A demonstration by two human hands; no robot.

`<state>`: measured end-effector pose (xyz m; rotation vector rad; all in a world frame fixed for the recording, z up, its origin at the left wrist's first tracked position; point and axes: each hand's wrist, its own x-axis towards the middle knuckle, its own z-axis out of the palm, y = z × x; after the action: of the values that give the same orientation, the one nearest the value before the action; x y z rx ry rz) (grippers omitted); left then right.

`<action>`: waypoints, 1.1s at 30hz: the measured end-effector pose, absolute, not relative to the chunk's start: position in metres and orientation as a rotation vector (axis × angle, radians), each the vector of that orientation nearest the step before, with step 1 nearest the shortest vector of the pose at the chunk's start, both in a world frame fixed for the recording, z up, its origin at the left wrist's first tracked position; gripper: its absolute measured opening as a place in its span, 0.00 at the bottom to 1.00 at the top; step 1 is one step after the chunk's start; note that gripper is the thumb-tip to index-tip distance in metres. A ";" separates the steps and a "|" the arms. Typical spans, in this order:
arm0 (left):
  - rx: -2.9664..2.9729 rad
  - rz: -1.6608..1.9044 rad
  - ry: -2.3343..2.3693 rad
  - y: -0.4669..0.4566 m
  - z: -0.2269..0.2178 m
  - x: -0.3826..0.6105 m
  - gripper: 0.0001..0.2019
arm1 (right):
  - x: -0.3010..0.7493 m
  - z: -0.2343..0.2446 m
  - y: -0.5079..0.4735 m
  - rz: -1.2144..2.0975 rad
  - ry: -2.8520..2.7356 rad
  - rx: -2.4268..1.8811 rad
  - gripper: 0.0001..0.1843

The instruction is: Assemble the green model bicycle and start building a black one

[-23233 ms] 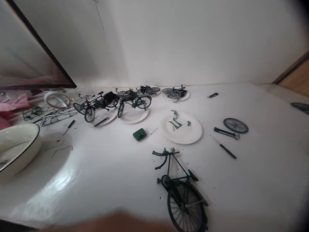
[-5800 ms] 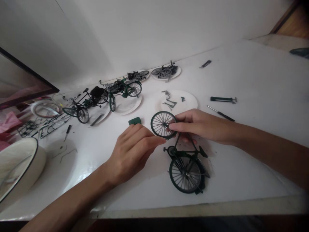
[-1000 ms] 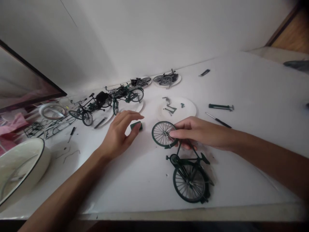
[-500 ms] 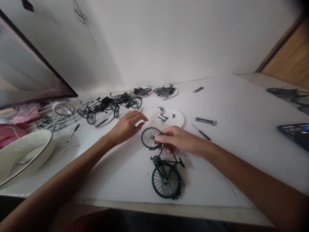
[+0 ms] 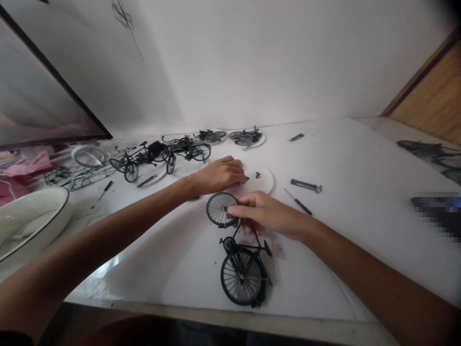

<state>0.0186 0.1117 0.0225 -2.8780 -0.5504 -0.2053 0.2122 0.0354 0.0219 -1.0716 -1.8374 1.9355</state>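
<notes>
The green model bicycle (image 5: 240,252) is laid lengthwise toward the near edge of the tabletop (image 5: 306,278); at its far end a spoked wheel (image 5: 219,209) is pinched by the nearer right hand (image 5: 264,211). Beyond, the left hand (image 5: 224,174) is curled over the plate (image 5: 267,184), its grip hidden.

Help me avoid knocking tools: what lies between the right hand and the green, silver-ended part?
In the head view, a black-handled screwdriver lies between the right hand and the green, silver-ended part.
</notes>
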 end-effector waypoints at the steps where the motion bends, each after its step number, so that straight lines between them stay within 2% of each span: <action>1: -2.869 -0.189 -0.549 0.112 0.023 0.020 0.12 | 0.212 0.021 0.036 1.934 -1.838 -1.070 0.16; 4: -2.836 -0.187 -0.597 0.109 0.026 0.020 0.10 | 0.213 0.021 0.035 1.936 -1.830 -1.073 0.16; 6: -2.848 -0.359 -0.720 0.099 0.030 0.014 0.09 | 0.214 0.020 0.035 1.938 -1.832 -1.065 0.16; 13: -2.877 -1.695 -1.438 0.027 0.028 -0.019 0.05 | 0.214 0.020 0.035 1.940 -1.850 -1.069 0.17; 17: -2.808 -2.102 -1.588 0.014 0.023 -0.015 0.06 | 0.213 0.021 0.035 1.926 -1.858 -1.104 0.17; 23: -2.776 -2.084 -1.669 0.016 0.018 -0.011 0.07 | 0.214 0.021 0.034 1.916 -1.862 -1.165 0.18; 33: -2.883 -1.930 -1.575 0.007 0.016 -0.008 0.02 | 0.213 0.021 0.036 1.921 -1.842 -1.168 0.17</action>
<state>-0.0083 0.0074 0.0156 -2.8833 -1.5751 -1.9302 0.2127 0.0359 0.0210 -1.1678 -1.8424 1.9209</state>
